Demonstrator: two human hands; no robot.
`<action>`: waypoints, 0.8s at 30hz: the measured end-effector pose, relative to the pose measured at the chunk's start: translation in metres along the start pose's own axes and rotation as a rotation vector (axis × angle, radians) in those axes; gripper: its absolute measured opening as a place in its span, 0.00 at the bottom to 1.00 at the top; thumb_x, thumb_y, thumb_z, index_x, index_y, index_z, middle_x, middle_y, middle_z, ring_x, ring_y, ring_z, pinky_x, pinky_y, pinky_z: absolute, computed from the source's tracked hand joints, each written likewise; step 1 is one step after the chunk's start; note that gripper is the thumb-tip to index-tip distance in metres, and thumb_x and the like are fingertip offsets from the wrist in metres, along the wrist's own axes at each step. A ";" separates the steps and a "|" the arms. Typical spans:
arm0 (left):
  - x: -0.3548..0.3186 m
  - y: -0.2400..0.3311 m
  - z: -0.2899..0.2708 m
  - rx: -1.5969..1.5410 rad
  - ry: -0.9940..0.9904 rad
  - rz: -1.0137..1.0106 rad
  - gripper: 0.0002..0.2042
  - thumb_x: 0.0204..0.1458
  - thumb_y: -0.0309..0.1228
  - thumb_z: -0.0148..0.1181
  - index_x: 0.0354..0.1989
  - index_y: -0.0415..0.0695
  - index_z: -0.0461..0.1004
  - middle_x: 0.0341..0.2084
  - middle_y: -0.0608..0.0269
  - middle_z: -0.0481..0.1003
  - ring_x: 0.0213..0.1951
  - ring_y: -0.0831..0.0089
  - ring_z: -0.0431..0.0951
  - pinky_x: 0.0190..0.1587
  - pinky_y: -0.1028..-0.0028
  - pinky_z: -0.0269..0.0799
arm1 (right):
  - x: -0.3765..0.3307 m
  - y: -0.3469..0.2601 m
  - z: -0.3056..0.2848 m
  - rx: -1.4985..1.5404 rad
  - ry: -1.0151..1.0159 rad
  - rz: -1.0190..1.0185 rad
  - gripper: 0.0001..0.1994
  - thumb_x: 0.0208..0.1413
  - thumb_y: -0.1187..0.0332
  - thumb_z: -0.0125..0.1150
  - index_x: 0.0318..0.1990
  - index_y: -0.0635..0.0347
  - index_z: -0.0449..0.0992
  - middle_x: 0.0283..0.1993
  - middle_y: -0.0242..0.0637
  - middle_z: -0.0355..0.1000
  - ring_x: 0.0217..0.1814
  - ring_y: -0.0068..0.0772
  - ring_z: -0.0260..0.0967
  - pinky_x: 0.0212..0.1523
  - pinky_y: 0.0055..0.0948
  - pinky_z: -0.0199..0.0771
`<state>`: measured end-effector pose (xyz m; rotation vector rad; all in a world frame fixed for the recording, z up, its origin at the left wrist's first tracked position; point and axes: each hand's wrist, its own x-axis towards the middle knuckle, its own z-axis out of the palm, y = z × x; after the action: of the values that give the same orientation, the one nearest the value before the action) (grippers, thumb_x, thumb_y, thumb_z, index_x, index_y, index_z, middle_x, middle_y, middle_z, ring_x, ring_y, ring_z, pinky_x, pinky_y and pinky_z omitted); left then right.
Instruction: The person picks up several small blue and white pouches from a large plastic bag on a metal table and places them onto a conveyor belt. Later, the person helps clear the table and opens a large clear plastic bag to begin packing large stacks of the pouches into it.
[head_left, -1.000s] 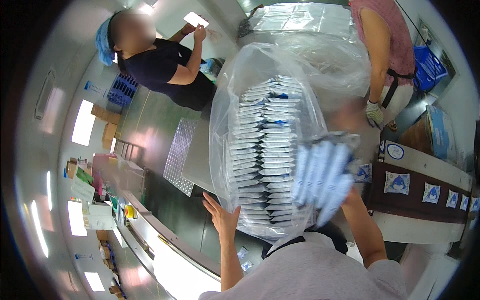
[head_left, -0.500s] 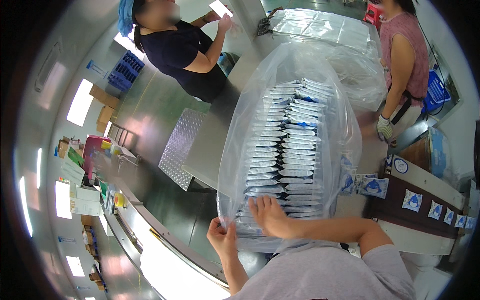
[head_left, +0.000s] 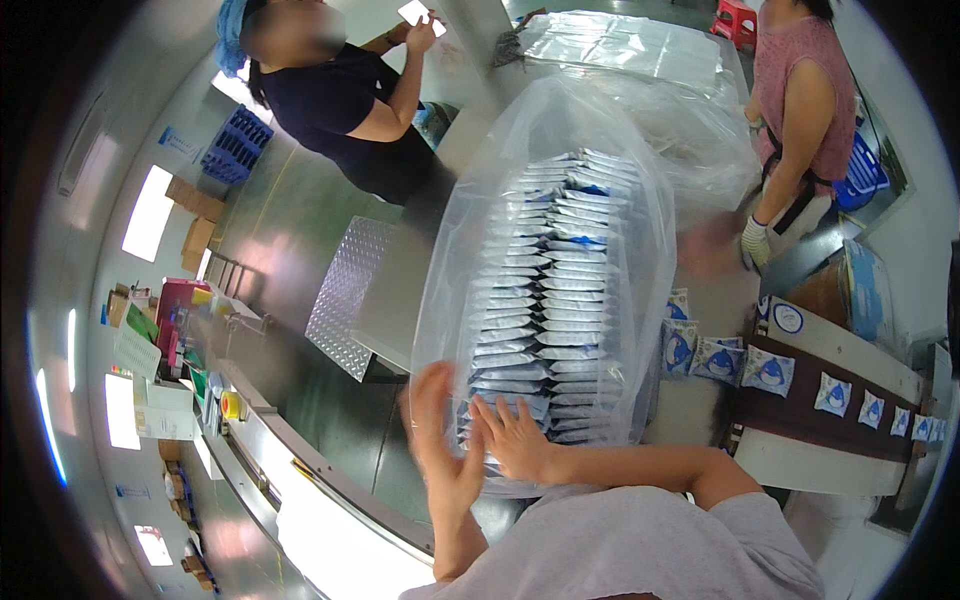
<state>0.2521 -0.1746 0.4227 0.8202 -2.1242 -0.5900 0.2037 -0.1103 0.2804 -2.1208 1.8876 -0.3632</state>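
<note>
A large clear plastic bag [head_left: 652, 290] lies on the metal table in front of me, holding two long rows of white and blue packets [head_left: 573, 290] stood on edge. My right hand [head_left: 518, 442] rests on the near end of the left row, its fingers spread and laid flat on the packets. Beside it, at the bag's near left edge, is my left hand [head_left: 445, 450]. Its fingers point up and look smeared, with the thumb apart from them. Nothing shows in its grasp.
At right a dark conveyor belt [head_left: 800, 405] carries small packets [head_left: 770, 371], with several more at its table end. Flat plastic bags [head_left: 620, 45] lie at the far end. A gloved person [head_left: 805, 110] stands far right, another person [head_left: 340, 110] far left. A metal step [head_left: 350, 290] sits left.
My left hand has risen from a pinch at the bag's edge, and its fingers have spread. The right hand stays on the packets. The whole view has shifted slightly.
</note>
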 end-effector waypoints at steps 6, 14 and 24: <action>-0.025 -0.048 0.055 0.250 -0.846 -0.030 0.15 0.58 0.32 0.43 0.48 0.39 0.69 0.42 0.50 0.73 0.47 0.56 0.72 0.49 0.60 0.66 | -0.059 0.033 -0.039 0.286 0.151 -0.211 0.23 0.46 0.57 0.62 0.50 0.54 0.70 0.53 0.40 0.67 0.60 0.42 0.59 0.60 0.53 0.52; -0.050 -0.077 0.077 0.443 -0.997 -0.023 0.15 0.59 0.35 0.42 0.45 0.38 0.72 0.43 0.52 0.73 0.46 0.52 0.70 0.50 0.59 0.63 | -0.187 0.102 -0.059 0.655 0.728 0.057 0.05 0.47 0.72 0.60 0.32 0.55 0.73 0.32 0.29 0.69 0.34 0.33 0.68 0.35 0.31 0.65; -0.053 -0.071 0.088 0.465 -0.991 -0.101 0.19 0.60 0.41 0.40 0.49 0.40 0.70 0.46 0.49 0.71 0.49 0.50 0.68 0.51 0.58 0.62 | -0.319 0.259 -0.065 0.397 0.445 0.636 0.09 0.53 0.65 0.54 0.35 0.59 0.75 0.36 0.42 0.72 0.40 0.44 0.70 0.42 0.37 0.69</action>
<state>0.2341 -0.1732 0.2989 1.0097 -3.2225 -0.6360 -0.0958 0.1761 0.2443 -1.1681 2.3475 -1.0104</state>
